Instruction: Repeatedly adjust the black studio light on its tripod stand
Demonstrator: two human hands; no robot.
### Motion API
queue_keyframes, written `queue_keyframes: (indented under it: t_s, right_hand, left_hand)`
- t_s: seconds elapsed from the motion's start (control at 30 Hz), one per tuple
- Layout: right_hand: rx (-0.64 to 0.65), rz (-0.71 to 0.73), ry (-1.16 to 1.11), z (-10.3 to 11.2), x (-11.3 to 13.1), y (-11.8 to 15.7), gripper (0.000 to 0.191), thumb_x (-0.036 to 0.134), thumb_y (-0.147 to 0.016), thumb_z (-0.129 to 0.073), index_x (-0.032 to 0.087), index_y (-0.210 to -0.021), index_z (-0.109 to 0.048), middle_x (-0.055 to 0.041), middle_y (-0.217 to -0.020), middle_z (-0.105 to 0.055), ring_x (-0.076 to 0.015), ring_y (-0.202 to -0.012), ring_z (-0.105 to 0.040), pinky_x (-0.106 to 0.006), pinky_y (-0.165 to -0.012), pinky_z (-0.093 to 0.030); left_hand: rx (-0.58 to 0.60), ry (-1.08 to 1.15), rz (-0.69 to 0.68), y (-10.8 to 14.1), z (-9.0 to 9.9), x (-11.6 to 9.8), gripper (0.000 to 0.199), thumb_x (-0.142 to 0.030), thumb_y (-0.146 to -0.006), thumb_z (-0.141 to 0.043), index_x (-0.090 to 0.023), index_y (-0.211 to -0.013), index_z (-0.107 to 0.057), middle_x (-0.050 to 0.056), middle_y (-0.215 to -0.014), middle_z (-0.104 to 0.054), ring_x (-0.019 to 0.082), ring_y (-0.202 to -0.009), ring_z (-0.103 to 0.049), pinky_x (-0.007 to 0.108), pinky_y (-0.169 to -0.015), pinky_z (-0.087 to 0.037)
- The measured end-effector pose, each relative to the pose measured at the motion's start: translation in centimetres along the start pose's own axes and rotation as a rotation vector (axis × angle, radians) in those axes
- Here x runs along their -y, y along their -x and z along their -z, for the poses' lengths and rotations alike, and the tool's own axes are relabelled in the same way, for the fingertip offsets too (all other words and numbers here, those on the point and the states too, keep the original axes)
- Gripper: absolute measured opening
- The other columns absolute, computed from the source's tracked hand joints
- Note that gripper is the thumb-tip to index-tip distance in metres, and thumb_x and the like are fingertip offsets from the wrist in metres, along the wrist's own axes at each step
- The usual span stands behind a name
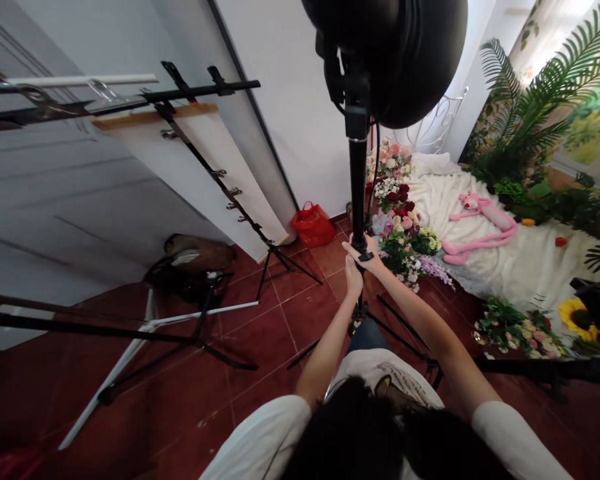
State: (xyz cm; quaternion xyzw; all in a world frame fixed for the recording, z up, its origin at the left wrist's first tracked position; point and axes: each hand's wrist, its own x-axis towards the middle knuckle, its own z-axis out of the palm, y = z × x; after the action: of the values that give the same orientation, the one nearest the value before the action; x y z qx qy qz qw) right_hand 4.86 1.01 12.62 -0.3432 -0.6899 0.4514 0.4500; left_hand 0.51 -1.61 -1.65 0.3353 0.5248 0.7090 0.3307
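Note:
Both of my hands are on a black light stand that rises upright in front of me. My left hand is wrapped round the pole just below a black collar knob. Beside and slightly above it, my right hand closes round the pole at that collar, its fingers partly hidden. On top of the stand sits a large black studio lamp head, with a cable hanging down along the pole. The stand's dark legs spread over the floor near my feet.
Left are a backdrop stand with clips, white legs and a dark bag. A red plastic bag sits by the wall. Flowers, a pink plush toy on a cream blanket and palm leaves are right.

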Motion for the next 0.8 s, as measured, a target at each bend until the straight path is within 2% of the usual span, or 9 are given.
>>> queue_keyframes:
  t_s: [0.27,0.47,0.57,0.67,0.8]
  right_hand:
    - [0.004,0.014,-0.015,-0.1,-0.6,0.4,0.037,0.05,-0.073,-0.068,0.02,-0.093,-0.058,-0.0034,-0.08,-0.062,-0.0192,-0.081,-0.058,-0.035,-0.079,-0.051]
    - [0.071,0.008,0.027,0.3,-2.0,0.4,0.042,0.05,-0.072,-0.072,0.019,-0.097,-0.058,-0.0031,-0.084,-0.063,-0.0193,-0.085,-0.057,-0.034,-0.082,-0.049]
    - [0.079,0.087,0.152,1.8,-2.9,1.4,0.039,0.051,-0.075,-0.069,0.02,-0.095,-0.058,-0.0054,-0.086,-0.063,-0.0211,-0.084,-0.057,-0.037,-0.085,-0.048]
    - [0.091,0.212,0.335,4.1,-3.9,2.7,0.042,0.045,-0.071,-0.073,0.019,-0.101,-0.058,-0.0112,-0.099,-0.064,-0.0267,-0.097,-0.057,-0.043,-0.094,-0.043]
    - [0.132,0.246,0.34,6.4,-5.2,4.2,0.046,0.032,-0.074,-0.068,0.019,-0.115,-0.054,-0.0129,-0.117,-0.06,-0.0277,-0.111,-0.055,-0.042,-0.1,-0.041]
  left_hand:
    - [-0.051,-0.055,-0.045,0.4,-0.5,-0.2,0.067,-0.068,-0.091,-0.024,-0.014,-0.105,-0.063,0.014,-0.107,-0.069,0.021,-0.104,-0.065,0.037,-0.099,-0.048]
    - [-0.048,-0.075,-0.068,0.4,-0.4,-0.2,0.068,-0.068,-0.091,-0.024,-0.016,-0.111,-0.062,0.014,-0.112,-0.068,0.021,-0.111,-0.063,0.038,-0.103,-0.045]
    - [-0.04,-0.097,-0.079,0.4,-0.2,-0.2,0.069,-0.068,-0.091,-0.023,-0.014,-0.11,-0.062,0.015,-0.109,-0.068,0.023,-0.111,-0.063,0.039,-0.102,-0.045]
    - [-0.041,-0.122,-0.115,0.3,-0.1,-0.1,0.067,-0.069,-0.091,-0.025,-0.014,-0.106,-0.061,0.014,-0.104,-0.068,0.022,-0.102,-0.064,0.038,-0.097,-0.048]
    - [-0.068,-0.127,-0.121,0.2,-0.1,0.4,0.064,-0.066,-0.092,-0.022,-0.016,-0.101,-0.06,0.01,-0.096,-0.067,0.018,-0.093,-0.064,0.034,-0.092,-0.048]
